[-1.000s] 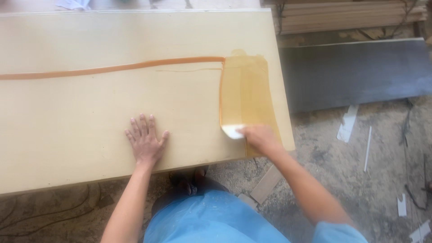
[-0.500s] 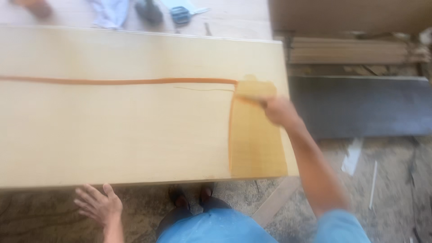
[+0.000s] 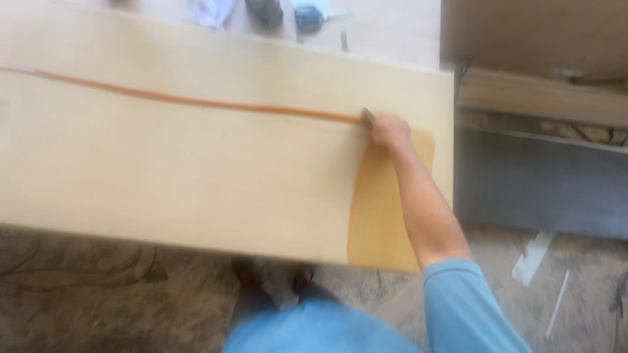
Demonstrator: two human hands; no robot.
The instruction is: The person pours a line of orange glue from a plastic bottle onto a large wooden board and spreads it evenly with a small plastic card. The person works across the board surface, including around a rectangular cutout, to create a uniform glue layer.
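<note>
Right hand grips a small pale flat scraper at the orange glue line on the pale wooden board. Right end strip is coated; remainder bare. Left hand is unseen.

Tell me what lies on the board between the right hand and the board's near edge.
In the head view, a darker amber smeared patch covers the pale board from the right hand down to the near edge; the forearm crosses above it.

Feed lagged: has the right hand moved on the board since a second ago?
Yes. The right hand went from the board's near edge up to the glue line's end.
</note>
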